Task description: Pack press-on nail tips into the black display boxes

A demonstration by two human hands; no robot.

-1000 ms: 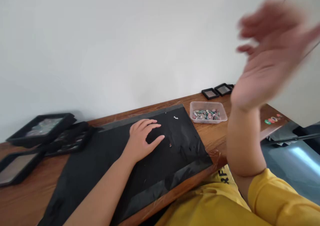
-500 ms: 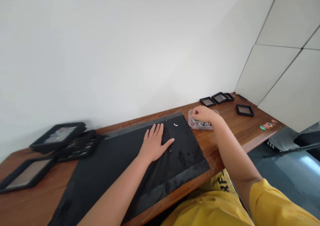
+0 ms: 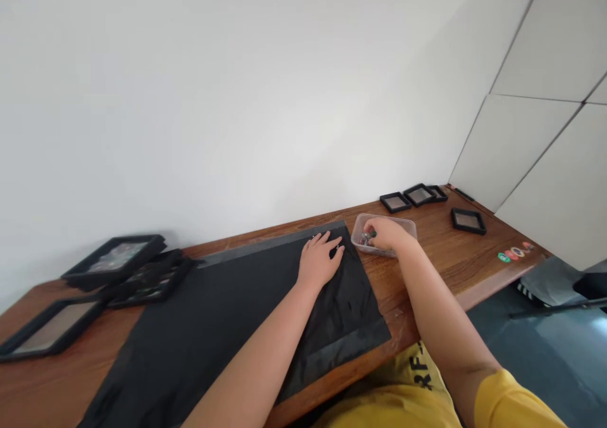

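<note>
My left hand point(image 3: 321, 259) lies on the black mat point(image 3: 227, 289) near its far right corner, fingers spread. Small pale bits show by its fingertips. My right hand point(image 3: 385, 233) reaches into a clear plastic box point(image 3: 406, 225) just right of the mat. Its fingers are bent and pressed around small shiny pieces point(image 3: 367, 238) at the box's left end. The pieces are too small and too covered by the fingers to name.
On the left are a stack of black frames point(image 3: 114, 258) and a separate black frame point(image 3: 52, 327). More small frames point(image 3: 395, 202) stand along the wall, and one frame point(image 3: 468, 220) lies farther right. Round colored stickers point(image 3: 516, 251) are near the table's right edge.
My left hand has slid right along the mat toward its far corner. My right hand has dipped lower into the box, where the shiny pieces now show only at the left end.
</note>
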